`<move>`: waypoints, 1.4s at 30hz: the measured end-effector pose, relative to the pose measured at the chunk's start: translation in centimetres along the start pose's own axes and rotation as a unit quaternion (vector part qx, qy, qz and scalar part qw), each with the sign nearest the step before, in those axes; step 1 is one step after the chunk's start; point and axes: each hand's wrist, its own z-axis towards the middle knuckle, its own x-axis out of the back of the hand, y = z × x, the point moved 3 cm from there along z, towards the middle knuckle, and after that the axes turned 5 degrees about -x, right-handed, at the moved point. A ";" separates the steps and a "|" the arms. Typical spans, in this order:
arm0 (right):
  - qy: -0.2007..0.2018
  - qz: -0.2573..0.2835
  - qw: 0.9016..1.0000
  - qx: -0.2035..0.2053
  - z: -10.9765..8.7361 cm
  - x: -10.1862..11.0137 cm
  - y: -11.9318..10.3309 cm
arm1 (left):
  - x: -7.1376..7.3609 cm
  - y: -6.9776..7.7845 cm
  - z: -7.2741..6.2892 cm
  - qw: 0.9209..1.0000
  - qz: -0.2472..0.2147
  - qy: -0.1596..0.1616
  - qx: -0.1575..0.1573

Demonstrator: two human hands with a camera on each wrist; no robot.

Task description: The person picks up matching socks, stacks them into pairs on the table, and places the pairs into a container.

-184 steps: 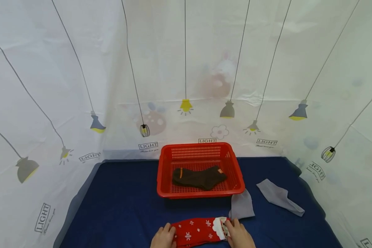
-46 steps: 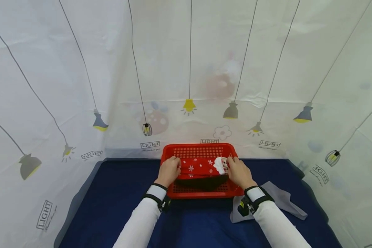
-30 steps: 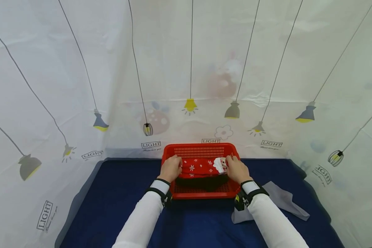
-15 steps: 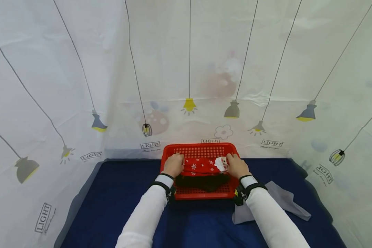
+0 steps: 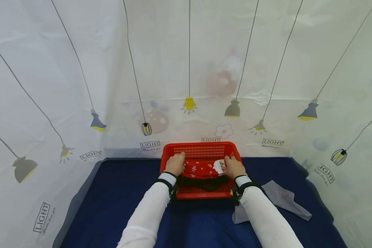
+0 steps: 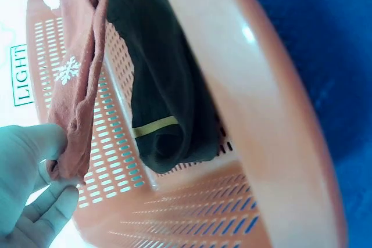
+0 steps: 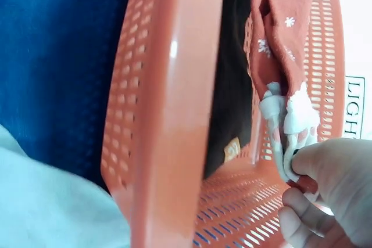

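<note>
Red Christmas socks [image 5: 201, 168] with white snowflakes and a Santa face stretch between my hands inside the red plastic basket [image 5: 201, 195]. At their left end, my left hand [image 5: 175, 164] pinches the fabric between thumb and fingers. The Santa end is pinched by my right hand [image 5: 234, 167]; in the right wrist view two layers [image 7: 285, 126] show there. Dark brown socks [image 6: 163, 74] lie on the basket floor, nearer to me, with an orange-yellow stripe at one end and a small label [image 7: 232, 149] at the other. The red socks partly cover them in the head view.
Right of the basket, a grey sock [image 5: 282, 196] lies on the dark blue cloth [image 5: 121, 199]. Another grey piece [image 5: 240, 215] lies partly under my right forearm. A white printed sheet [image 5: 186, 69] hangs behind and along both sides.
The red socks were on the cloth in front of the basket and are now inside it, above the brown socks. Over the last second, my hands have drawn slightly closer together and the red fabric sags.
</note>
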 end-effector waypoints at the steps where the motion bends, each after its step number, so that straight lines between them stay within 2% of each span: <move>1: 0.000 -0.001 1.000 0.000 0.0 -0.2 -0.1 | -0.2 0.0 0.0 1.000 0.002 -0.002 0.004; 8: 0.002 0.000 1.000 -0.007 -0.2 -0.9 -0.7 | -1.4 -0.1 0.0 0.999 0.042 -0.003 0.004; 19: -0.005 0.011 1.000 -0.012 -0.2 -2.7 -0.1 | -2.7 -0.3 -0.6 0.999 0.043 0.005 0.002; 27: -0.016 0.012 1.000 -0.020 -0.4 -2.8 0.1 | -3.2 -0.6 -0.6 1.000 0.029 0.002 0.006; 32: -0.027 0.004 0.999 -0.020 -0.8 -2.6 -0.1 | -3.3 -0.8 -0.9 0.999 0.026 -0.012 0.022; 37: -0.040 -0.018 0.999 -0.020 -1.0 -2.4 0.0 | -3.3 -0.7 -1.2 0.998 0.043 -0.028 0.031; 42: -0.047 -0.030 0.998 -0.003 -1.2 -2.1 0.2 | -3.6 -0.4 -1.3 0.996 0.069 -0.046 0.040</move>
